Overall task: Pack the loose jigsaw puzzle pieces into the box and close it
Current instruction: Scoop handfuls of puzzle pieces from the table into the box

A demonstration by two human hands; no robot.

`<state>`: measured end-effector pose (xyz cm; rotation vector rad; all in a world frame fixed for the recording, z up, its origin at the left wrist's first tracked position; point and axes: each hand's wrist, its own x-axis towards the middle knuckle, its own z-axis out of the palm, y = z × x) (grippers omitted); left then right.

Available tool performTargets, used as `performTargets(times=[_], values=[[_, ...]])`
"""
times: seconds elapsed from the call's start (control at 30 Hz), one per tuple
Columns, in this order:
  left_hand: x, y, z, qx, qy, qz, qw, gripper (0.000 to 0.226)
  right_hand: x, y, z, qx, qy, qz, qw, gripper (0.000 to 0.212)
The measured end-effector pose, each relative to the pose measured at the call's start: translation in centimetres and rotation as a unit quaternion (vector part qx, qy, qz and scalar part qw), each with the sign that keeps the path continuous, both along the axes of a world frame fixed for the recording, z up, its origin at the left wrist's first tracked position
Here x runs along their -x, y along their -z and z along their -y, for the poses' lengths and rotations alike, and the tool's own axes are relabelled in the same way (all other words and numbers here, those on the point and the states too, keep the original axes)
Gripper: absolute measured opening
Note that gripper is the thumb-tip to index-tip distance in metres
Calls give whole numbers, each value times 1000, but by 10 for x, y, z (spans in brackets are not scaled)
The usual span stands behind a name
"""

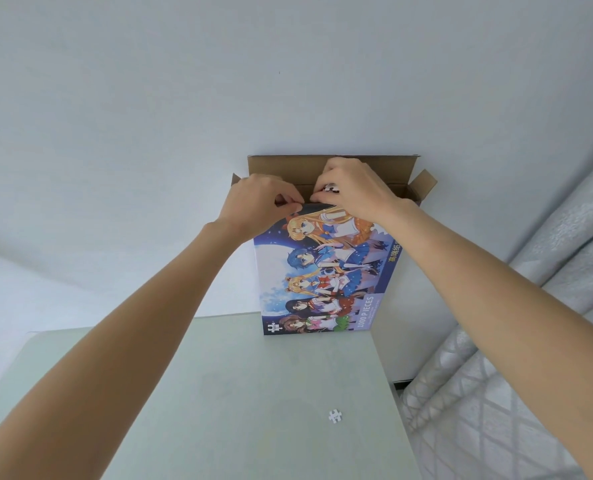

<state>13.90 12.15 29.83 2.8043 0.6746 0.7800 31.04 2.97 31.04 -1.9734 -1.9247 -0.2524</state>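
The jigsaw box, printed with cartoon figures and "1000 PIECES", stands upright on the far edge of the pale table, leaning at the wall. Its brown top flaps are open. My left hand pinches the box's upper front edge with curled fingers. My right hand is over the opening, fingers curled round puzzle pieces that show dark and white under the fingertips. One loose white piece lies on the table near me.
A white wall rises directly behind the box. A grey quilted, patterned surface runs along the table's right side. The table's right edge falls off close to the loose piece.
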Motion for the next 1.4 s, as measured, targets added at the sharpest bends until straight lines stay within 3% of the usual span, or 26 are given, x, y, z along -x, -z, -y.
performTargets(times=[0.1, 0.23, 0.4, 0.63, 0.77, 0.87, 1.03, 1.1, 1.2, 1.3, 1.4], values=[[1, 4, 2, -1, -6, 9, 1000, 12, 5, -3, 1, -16, -18, 8, 1000, 25], [4, 8, 7, -4, -14, 37, 999, 12, 10, -13, 1, -44, -49, 118, 991, 23], [6, 8, 10, -15, -18, 41, 999, 11, 5, -16, -1, 4, -70, 204, 977, 21], [8, 5, 9, -16, -19, 32, 999, 15, -8, -3, 2, -16, -110, 245, 963, 32], [7, 9, 5, -26, -26, 29, 999, 19, -10, 1, 15, -15, -132, 219, 967, 32], [12, 11, 6, -48, -23, 39, 998, 21, -2, 1, 33, -96, -126, 199, 967, 29], [51, 35, 41, -68, -45, 197, 977, 21, 36, 52, 88, -222, -81, 83, 968, 20], [71, 62, 66, -23, -59, 228, 972, 20, 53, 96, 108, -195, -47, 26, 979, 18], [103, 119, 101, 95, -87, 183, 975, 20, 80, 170, 134, -91, 6, -68, 994, 20], [129, 181, 124, 182, -131, 42, 974, 19, 91, 237, 153, 107, 87, -134, 981, 20], [156, 237, 140, 256, -158, -143, 943, 33, 99, 288, 166, 265, 143, -163, 939, 31]])
